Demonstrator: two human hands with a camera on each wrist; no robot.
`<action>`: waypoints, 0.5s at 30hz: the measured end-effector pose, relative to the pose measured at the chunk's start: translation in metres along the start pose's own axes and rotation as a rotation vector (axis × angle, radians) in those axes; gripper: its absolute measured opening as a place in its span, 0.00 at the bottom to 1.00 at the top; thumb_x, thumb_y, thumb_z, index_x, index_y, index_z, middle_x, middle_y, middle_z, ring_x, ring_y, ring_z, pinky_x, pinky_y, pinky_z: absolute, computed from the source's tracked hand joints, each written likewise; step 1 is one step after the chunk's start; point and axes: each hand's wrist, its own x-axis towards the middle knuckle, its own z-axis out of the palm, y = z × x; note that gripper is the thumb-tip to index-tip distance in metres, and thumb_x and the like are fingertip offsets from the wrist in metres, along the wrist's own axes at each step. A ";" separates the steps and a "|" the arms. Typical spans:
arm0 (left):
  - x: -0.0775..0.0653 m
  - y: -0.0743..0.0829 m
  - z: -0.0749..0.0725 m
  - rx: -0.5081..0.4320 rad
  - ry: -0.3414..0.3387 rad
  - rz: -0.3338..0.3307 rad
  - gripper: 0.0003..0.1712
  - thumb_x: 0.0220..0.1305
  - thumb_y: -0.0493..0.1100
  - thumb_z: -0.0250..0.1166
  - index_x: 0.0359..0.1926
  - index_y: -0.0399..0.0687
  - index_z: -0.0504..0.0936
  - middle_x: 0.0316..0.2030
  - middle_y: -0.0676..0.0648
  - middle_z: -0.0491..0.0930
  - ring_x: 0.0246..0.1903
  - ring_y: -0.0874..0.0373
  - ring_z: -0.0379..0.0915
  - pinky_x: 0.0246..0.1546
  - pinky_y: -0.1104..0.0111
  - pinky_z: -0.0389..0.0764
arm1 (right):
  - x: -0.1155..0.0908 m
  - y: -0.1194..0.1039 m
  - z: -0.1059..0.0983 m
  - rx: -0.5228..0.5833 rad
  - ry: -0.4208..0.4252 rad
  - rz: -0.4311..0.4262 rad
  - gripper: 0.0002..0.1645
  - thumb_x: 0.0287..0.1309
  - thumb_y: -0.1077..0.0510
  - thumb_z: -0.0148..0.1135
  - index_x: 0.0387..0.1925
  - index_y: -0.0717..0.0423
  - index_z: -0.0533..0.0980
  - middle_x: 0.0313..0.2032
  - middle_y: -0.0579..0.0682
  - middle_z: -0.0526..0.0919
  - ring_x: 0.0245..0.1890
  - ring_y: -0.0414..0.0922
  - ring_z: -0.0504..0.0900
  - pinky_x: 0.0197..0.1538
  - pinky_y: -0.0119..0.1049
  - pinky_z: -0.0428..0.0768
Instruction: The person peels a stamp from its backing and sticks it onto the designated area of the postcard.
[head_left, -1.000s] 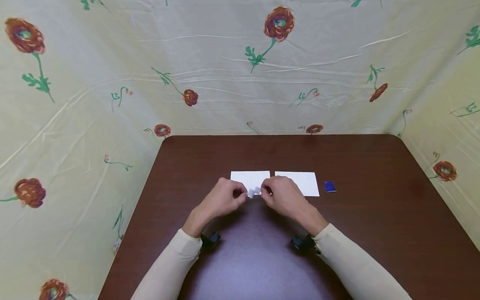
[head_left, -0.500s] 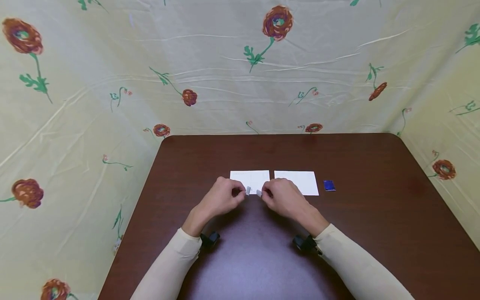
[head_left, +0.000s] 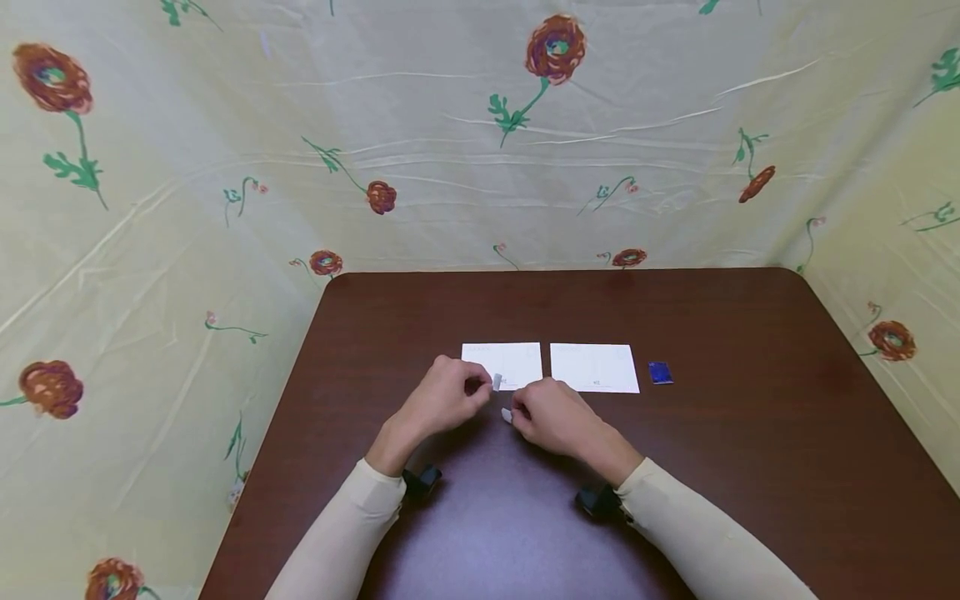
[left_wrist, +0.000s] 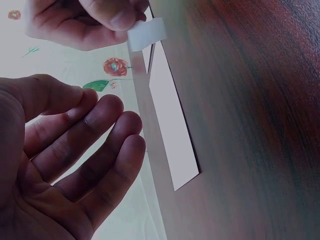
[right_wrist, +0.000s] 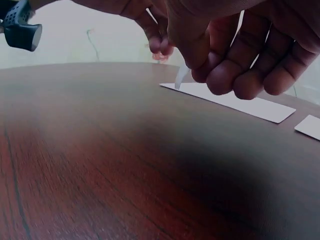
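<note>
Right hand (head_left: 561, 417) had shifted lower in frame, pinching a white scrap (head_left: 507, 415); left hand (head_left: 442, 396) pinched a grey scrap (head_left: 497, 382). Slack fingertips risked dropping either.

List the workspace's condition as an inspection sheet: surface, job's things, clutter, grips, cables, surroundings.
Surface: dark brown table.
Job's things: small greyish piece and small white piece, apart.
Clutter: left card and right card, both white, flat, with a gap between; blue packet right of them.
Left grip: pinches the greyish piece.
Right grip: pinches the white piece.
Cables: nothing seen.
Surroundings: flower-printed sheeting behind the table and along both sides.
</note>
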 end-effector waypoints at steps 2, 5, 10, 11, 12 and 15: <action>-0.001 0.000 0.000 -0.003 0.000 0.001 0.08 0.59 0.39 0.65 0.25 0.56 0.83 0.20 0.61 0.75 0.21 0.67 0.68 0.25 0.74 0.71 | -0.001 0.001 0.002 -0.017 -0.007 0.004 0.18 0.60 0.53 0.65 0.16 0.41 0.73 0.14 0.36 0.69 0.15 0.34 0.66 0.22 0.30 0.67; -0.001 0.001 0.001 -0.003 -0.001 0.000 0.08 0.59 0.39 0.65 0.25 0.56 0.83 0.20 0.61 0.76 0.21 0.67 0.68 0.25 0.74 0.71 | -0.002 0.003 0.004 -0.046 -0.020 0.014 0.19 0.60 0.53 0.65 0.15 0.42 0.72 0.13 0.36 0.68 0.15 0.34 0.66 0.22 0.31 0.68; -0.001 0.002 0.003 0.005 -0.002 0.000 0.08 0.60 0.40 0.65 0.25 0.57 0.84 0.20 0.61 0.76 0.21 0.67 0.68 0.25 0.74 0.71 | -0.003 0.006 0.010 -0.066 -0.027 0.011 0.15 0.58 0.55 0.63 0.16 0.43 0.73 0.14 0.36 0.69 0.15 0.35 0.66 0.21 0.31 0.67; -0.001 0.002 0.003 0.007 -0.003 -0.001 0.08 0.61 0.40 0.65 0.26 0.57 0.84 0.21 0.61 0.76 0.21 0.67 0.68 0.25 0.74 0.71 | -0.003 0.007 0.010 -0.067 -0.024 0.007 0.15 0.57 0.55 0.63 0.16 0.43 0.73 0.14 0.36 0.69 0.15 0.35 0.66 0.21 0.31 0.67; -0.001 0.002 0.003 0.007 -0.003 -0.001 0.08 0.61 0.40 0.66 0.26 0.57 0.84 0.21 0.61 0.76 0.21 0.67 0.68 0.26 0.74 0.71 | -0.003 0.007 0.011 -0.067 -0.021 0.004 0.14 0.56 0.55 0.63 0.17 0.44 0.73 0.14 0.36 0.69 0.15 0.35 0.67 0.21 0.31 0.67; -0.001 0.002 0.005 0.009 -0.002 -0.002 0.08 0.60 0.40 0.65 0.25 0.57 0.84 0.21 0.61 0.76 0.21 0.67 0.68 0.26 0.74 0.71 | -0.002 0.007 0.012 -0.075 -0.005 0.012 0.15 0.55 0.56 0.63 0.16 0.43 0.73 0.14 0.36 0.69 0.16 0.35 0.67 0.21 0.32 0.68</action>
